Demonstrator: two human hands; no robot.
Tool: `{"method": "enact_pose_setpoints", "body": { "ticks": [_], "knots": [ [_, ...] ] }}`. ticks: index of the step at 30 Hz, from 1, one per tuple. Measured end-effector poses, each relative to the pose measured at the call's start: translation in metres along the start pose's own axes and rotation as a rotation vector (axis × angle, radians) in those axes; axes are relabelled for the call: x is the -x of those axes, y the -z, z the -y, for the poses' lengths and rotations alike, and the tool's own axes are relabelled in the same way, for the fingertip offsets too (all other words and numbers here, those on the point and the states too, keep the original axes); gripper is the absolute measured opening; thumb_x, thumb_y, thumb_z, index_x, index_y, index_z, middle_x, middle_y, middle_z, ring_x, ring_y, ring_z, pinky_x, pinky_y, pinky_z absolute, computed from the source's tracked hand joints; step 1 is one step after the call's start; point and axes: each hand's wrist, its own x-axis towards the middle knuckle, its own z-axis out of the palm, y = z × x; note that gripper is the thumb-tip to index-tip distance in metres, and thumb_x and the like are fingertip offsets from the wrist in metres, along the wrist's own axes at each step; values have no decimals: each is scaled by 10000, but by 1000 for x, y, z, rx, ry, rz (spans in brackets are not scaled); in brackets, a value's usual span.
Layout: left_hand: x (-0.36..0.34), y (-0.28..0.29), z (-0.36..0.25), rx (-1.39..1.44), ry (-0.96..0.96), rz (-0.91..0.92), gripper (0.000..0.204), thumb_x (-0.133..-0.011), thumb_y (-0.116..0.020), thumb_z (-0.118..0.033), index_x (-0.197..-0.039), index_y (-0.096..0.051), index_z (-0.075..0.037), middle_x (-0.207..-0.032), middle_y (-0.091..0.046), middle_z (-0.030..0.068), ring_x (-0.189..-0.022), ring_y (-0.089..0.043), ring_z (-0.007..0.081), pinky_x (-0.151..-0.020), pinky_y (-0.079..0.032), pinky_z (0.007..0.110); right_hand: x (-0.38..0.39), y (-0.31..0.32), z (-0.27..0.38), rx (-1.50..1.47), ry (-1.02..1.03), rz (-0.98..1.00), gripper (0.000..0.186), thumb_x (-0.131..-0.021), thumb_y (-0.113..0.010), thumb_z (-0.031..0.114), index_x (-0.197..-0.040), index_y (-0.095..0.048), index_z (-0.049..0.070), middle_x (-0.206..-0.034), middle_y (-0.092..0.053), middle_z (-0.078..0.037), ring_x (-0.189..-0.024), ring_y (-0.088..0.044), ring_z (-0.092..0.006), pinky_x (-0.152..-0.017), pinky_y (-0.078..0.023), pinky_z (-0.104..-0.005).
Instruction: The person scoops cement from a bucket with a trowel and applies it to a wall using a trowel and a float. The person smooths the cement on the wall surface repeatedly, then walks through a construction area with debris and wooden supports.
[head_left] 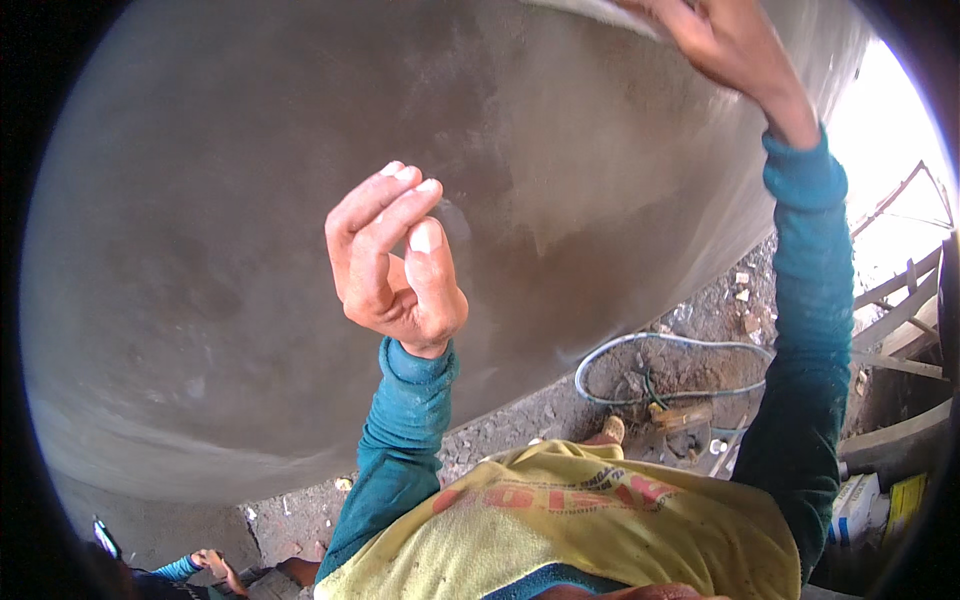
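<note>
Before me rises a broad grey plastered wall (330,90), smooth, with darker damp-looking patches. My left hand (400,260) is raised in front of it, fingers loosely curled and the thumb a little apart from the index fingertip. Nothing shows in that hand. At the top right my right hand (725,45) reaches up along the wall, slightly blurred and partly cut off by the frame's edge. It is closed on a pale, flat, long-edged tool (600,10), pressed against or close to the plaster; most of the tool lies out of view, so its exact kind is unclear.
A pale hose (670,338) loops on the rubble-strewn ground (540,412) at the wall's foot. Wooden boards (905,290) lean at the right, above a white box (853,508). Another person's hands (218,568) show at the lower left.
</note>
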Motion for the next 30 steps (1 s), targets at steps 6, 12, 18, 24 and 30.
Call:
{"method": "enact_pose_setpoints", "body": {
  "ticks": [6,12,18,24,30],
  "knots": [
    [0,7,5,-55,2,-16,225,-935,-559,-49,-1056,-745,-11,-1136,-717,198,-1093,-709,268,-876,-621,357,49,-42,26,123,258,-43,373,-897,-696,85,-1268,-679,50,-1162,-679,-111,-1074,-594,-300,-938,-434,-457],
    [3,-2,8,-33,47,-29,223,-941,-560,-60,-1051,-745,-1,-1128,-724,193,-1062,-708,249,-820,-598,339,182,-121,104,49,96,285,392,-770,-730,68,-1154,-670,116,-1081,-629,-26,-1015,-566,-228,-841,-417,-378],
    [8,-16,15,-55,51,35,232,-942,-553,-65,-1052,-749,-8,-1130,-723,192,-1050,-708,253,-818,-595,342,226,-122,75,-235,-440,102,305,-938,-687,154,-1224,-666,51,-1183,-673,-90,-1101,-607,-244,-976,-446,-396],
    [12,-27,5,49,121,62,283,-849,-557,11,-1037,-768,30,-1110,-702,194,-1118,-675,294,-912,-594,375,251,-132,17,-817,-1056,-433,440,-1048,-640,234,-1394,-581,-31,-1348,-647,-122,-1224,-594,-196,-1060,-454,-352],
    [15,-25,11,9,68,55,233,-952,-565,-93,-1054,-754,-1,-1105,-735,190,-1056,-711,263,-816,-595,342,245,-158,34,-960,-1166,-565,493,-1048,-647,280,-1408,-565,-46,-1365,-644,-144,-1248,-589,-200,-1066,-456,-346]
  ]
}}
